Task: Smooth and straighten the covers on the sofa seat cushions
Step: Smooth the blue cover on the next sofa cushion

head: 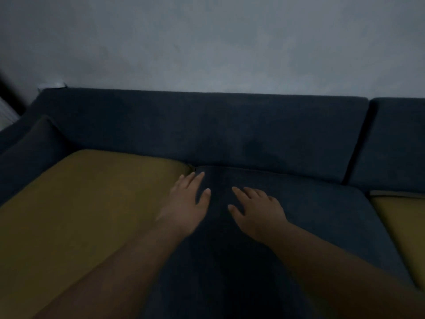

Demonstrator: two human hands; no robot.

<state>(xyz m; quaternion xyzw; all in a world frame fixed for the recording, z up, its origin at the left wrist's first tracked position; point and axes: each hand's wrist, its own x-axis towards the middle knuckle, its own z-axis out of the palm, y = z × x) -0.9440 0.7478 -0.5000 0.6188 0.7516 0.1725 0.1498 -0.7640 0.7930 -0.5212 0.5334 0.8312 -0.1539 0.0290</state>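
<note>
A dark blue seat cushion (310, 215) lies in the middle of the sofa, between a mustard yellow seat cushion (80, 203) on the left and a second yellow cushion (404, 226) at the right edge. My left hand (186, 201) lies flat with straight fingers over the seam between the left yellow cushion and the blue one. My right hand (257, 208) rests palm down on the blue cushion's cover, fingers spread. Both hands sit near the cushion's back edge. The room is dim.
The dark blue backrest (207, 130) runs behind the cushions, with a second backrest section (395, 139) at the right. A dark throw pillow (32, 146) leans in the left corner. A grey wall (207, 42) rises behind the sofa.
</note>
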